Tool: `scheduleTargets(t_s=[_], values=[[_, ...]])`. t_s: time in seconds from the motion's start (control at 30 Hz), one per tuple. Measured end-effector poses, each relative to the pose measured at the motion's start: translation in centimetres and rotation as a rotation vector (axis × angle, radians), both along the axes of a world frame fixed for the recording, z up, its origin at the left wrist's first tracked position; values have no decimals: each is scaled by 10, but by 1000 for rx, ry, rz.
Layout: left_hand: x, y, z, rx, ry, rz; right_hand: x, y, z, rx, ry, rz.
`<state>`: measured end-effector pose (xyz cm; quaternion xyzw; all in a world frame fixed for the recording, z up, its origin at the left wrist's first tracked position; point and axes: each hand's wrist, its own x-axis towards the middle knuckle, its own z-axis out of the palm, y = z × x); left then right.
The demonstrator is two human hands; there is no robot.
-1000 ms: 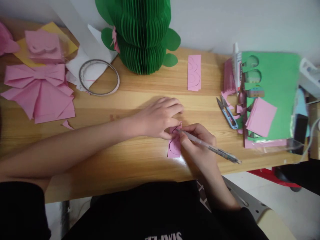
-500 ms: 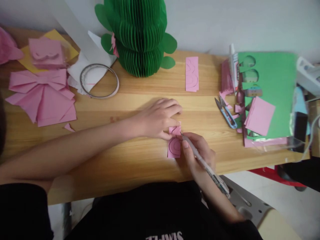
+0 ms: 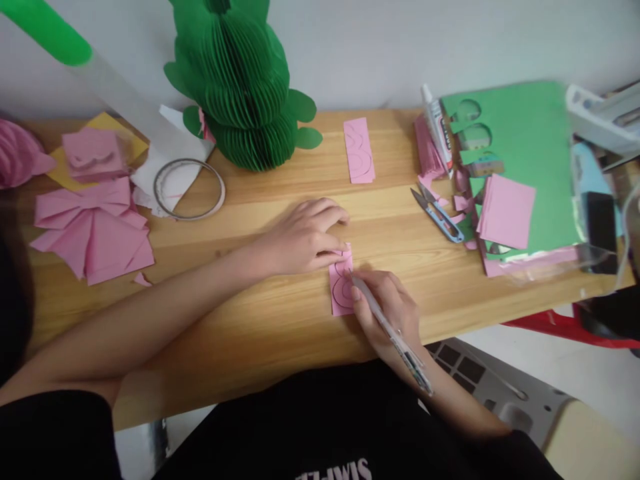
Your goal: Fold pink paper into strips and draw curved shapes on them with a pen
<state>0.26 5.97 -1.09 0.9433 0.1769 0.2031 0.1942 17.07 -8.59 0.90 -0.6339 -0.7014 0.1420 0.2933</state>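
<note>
A narrow pink paper strip (image 3: pixel 343 293) with dark curved outlines lies on the wooden table in front of me. My left hand (image 3: pixel 313 237) rests palm down at its upper end, fingers apart, the thumb and index finger touching the paper. In my right hand (image 3: pixel 393 307) is a slim white pen (image 3: pixel 393 333), slanted, its tip at the strip's right side by the drawn lines. Farther back lies a second pink strip (image 3: pixel 359 150) with similar outlines.
A green honeycomb-paper figure (image 3: pixel 245 100) stands by the wall. On the left are a folded pink paper bow (image 3: pixel 95 227) and a tape roll (image 3: pixel 220 193). Thread snips (image 3: pixel 440 217), a glue tube (image 3: pixel 437 127), green sheets (image 3: pixel 530 147) and pink squares (image 3: pixel 507 213) lie right.
The view has shifted, so the table things appear farther left. My right hand's pen tip has moved slightly down along the strip; my left hand still rests on the paper.
</note>
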Motion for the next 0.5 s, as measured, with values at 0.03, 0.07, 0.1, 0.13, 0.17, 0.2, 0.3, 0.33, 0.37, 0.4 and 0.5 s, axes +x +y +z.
scheduleTargets(t_s=[0.03,0.07,0.1,0.13,0.17,0.2,0.3,0.33,0.37,0.4,0.5], values=[[0,0,0,-3,-4,0,0,1,1,5,-8,3],[0,1,0,-7,-4,0,-1,3,3,6,-13,5],[0,1,0,-12,-2,1,-1,4,5,5,-16,5],[0,1,0,-16,0,2,-2,6,6,4,-16,4],[0,1,0,-19,1,2,-2,8,8,4,-15,1],[0,1,0,-21,3,3,-2,10,9,5,-10,-7],[1,1,0,-18,-6,7,-4,16,12,-2,38,-9],[1,1,-1,-15,-10,6,-5,18,13,-17,64,-2],[1,1,-1,-10,-13,4,-5,20,13,-28,93,4],[1,1,-2,-4,-15,1,-6,22,13,-40,120,7],[1,1,-3,14,-9,-1,-8,26,14,-51,181,-30]])
